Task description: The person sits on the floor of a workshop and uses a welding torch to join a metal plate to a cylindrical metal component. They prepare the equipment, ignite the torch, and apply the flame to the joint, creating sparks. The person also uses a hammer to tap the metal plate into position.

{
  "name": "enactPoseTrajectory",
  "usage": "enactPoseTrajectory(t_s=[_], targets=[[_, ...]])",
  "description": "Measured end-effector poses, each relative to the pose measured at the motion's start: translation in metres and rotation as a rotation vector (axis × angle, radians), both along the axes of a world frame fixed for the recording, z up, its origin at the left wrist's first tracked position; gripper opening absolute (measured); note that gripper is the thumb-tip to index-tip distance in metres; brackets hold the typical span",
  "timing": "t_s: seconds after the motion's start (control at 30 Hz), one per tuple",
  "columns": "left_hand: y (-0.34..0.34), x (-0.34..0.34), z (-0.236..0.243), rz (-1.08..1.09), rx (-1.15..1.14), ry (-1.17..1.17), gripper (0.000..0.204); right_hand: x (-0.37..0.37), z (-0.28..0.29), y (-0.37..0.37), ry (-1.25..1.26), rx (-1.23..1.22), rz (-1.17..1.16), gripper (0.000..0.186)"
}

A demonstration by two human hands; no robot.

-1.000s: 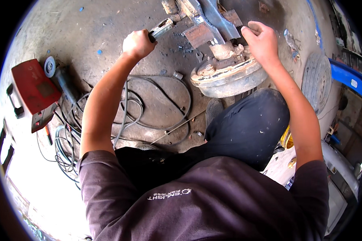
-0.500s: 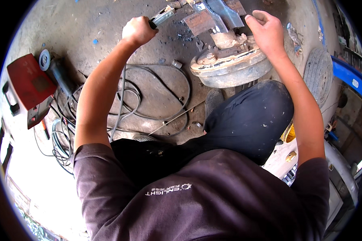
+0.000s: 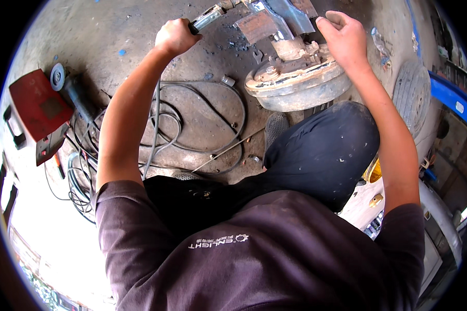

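My left hand (image 3: 177, 37) is wrapped round the dark handle of a metal clamp (image 3: 208, 17), whose far end meets a rusty piece at the top edge. A bent steel bracket (image 3: 290, 18) with rusty side plates stands on the axle stub of a worn brake drum (image 3: 298, 93). Beside the bracket's right edge is my right hand (image 3: 345, 41), fingers curled and thumb pressed in. Its fingertips come close to the plate edge; whether they touch it or pinch something small is hidden. An open-ended spanner (image 3: 258, 56) lies left of the drum.
At left stand a red welding machine (image 3: 39, 101) and an angle grinder (image 3: 78, 96). Black cables (image 3: 192, 93) loop over the floor between my left arm and the drum. A tyre (image 3: 411, 96) and a blue beam (image 3: 454, 98) lie at right. My bent knee (image 3: 347, 132) is just below the drum.
My left hand and the clamp have shifted slightly left and up. The right hand and the bracket have barely moved.
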State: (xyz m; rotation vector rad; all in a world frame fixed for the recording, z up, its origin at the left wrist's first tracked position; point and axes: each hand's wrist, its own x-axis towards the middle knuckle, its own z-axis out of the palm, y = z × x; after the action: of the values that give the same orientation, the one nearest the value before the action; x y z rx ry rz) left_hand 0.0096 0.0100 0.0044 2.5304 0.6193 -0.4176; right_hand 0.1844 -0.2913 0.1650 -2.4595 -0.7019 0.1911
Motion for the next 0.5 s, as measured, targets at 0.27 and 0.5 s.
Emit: enactPoseTrajectory(t_s=[0.27,0.5], targets=[[0.002,-0.015,0.003,0.064,-0.128,0.092,0.047,-0.003,-0.004,0.015,-0.045,-0.035,0.003,0.05],[0.026,-0.045,0.044,0.086,0.018,-0.148,0.069,0.034,-0.009,-0.001,-0.019,-0.038,0.048,0.05]])
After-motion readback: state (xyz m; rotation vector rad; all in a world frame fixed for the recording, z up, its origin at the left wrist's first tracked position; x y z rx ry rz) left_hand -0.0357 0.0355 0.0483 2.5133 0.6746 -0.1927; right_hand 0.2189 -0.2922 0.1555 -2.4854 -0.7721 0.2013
